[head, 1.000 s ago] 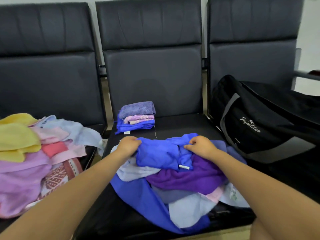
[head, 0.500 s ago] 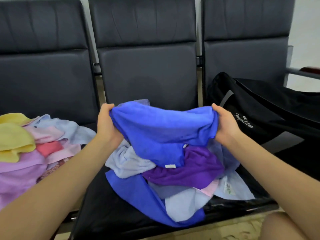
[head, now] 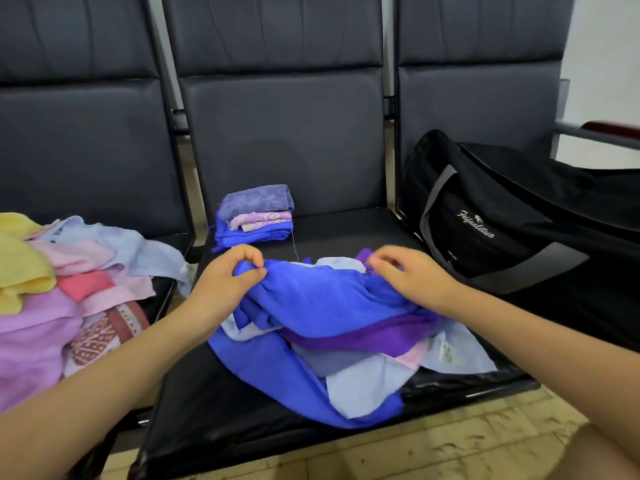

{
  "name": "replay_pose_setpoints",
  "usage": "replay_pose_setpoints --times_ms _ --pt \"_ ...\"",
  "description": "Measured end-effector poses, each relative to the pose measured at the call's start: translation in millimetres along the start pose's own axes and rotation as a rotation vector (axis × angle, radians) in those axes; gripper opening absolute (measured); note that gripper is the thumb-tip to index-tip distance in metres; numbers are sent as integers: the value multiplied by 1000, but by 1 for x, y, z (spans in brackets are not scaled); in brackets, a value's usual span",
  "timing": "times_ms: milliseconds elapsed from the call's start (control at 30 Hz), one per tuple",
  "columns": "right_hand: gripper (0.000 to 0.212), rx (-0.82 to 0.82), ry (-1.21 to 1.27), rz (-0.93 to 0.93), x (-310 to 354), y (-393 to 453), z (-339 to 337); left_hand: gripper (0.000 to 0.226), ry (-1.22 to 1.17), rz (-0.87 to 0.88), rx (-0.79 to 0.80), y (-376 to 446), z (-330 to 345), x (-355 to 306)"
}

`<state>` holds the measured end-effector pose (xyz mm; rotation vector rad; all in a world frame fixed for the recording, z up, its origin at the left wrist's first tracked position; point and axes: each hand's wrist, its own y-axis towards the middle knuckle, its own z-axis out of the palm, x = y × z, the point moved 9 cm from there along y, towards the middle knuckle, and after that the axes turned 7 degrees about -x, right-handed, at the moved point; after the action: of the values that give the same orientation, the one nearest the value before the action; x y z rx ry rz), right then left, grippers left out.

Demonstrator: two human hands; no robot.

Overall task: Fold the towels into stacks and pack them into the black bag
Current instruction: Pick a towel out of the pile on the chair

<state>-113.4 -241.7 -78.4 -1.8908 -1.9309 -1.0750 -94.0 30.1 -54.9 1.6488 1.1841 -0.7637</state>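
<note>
A bright blue towel (head: 318,299) lies on top of a loose heap of blue, purple and pale towels (head: 363,362) on the middle seat. My left hand (head: 228,282) pinches the towel's left corner. My right hand (head: 412,275) has its fingers curled at the towel's right corner, blurred by motion. Behind them stands a small folded stack (head: 256,216) of lilac, pink and blue towels. The black bag (head: 512,220) with grey stripes sits on the right seat.
A second heap of yellow, pink, lilac and patterned towels (head: 59,292) fills the left seat. Three dark padded chairs (head: 284,133) form a row. A metal armrest (head: 595,133) is at far right. Tiled floor (head: 433,448) shows below.
The blue towel was lifted and stretched between both hands half a second ago; now it is lowered back onto the heap, with both hands at its far corners.
</note>
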Motion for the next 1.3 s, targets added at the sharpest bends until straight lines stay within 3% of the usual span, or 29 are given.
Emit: replay_pose_setpoints --times_ms 67,133,300,433,500,567,633,733,833,933,1033,1133,1233,1300 --pt "15 -49 226 46 23 3 1 22 23 104 21 -3 -2 -24" --pt "20 -10 415 30 53 5 10 22 31 199 53 -6 -2 -46" --pt "35 313 574 -189 119 -6 41 17 46 333 142 -10 3 -73" --pt "13 478 604 -183 121 -4 55 19 57 339 116 -5 -5 -64" --pt "12 536 560 -178 116 -5 65 19 72 337 108 -2 -8 -55" --pt "23 469 447 -221 110 2 68 26 128 352 116 0 -8 -46" --pt "31 287 339 -315 110 13 58 33 246 388 144 0 -6 -37" --pt "20 47 307 -413 109 26 31 23 395 326 184 5 -9 -13" --pt "19 145 437 -279 91 34 19 16 398 188 108 17 -26 9" --pt "37 247 484 -97 65 37 14 22 277 79 31 21 -43 13" --pt "49 143 601 -11 52 44 -8 33 13 -27 -13 20 -50 3" --pt "68 -26 841 24 59 52 -43 30 -351 -127 -111 26 -57 -23" --pt "48 -109 989 15 80 61 -73 30 -553 -138 -238 39 -67 -64" --pt "47 -177 926 -34 100 65 -96 32 -627 -161 -279 45 -71 -89"
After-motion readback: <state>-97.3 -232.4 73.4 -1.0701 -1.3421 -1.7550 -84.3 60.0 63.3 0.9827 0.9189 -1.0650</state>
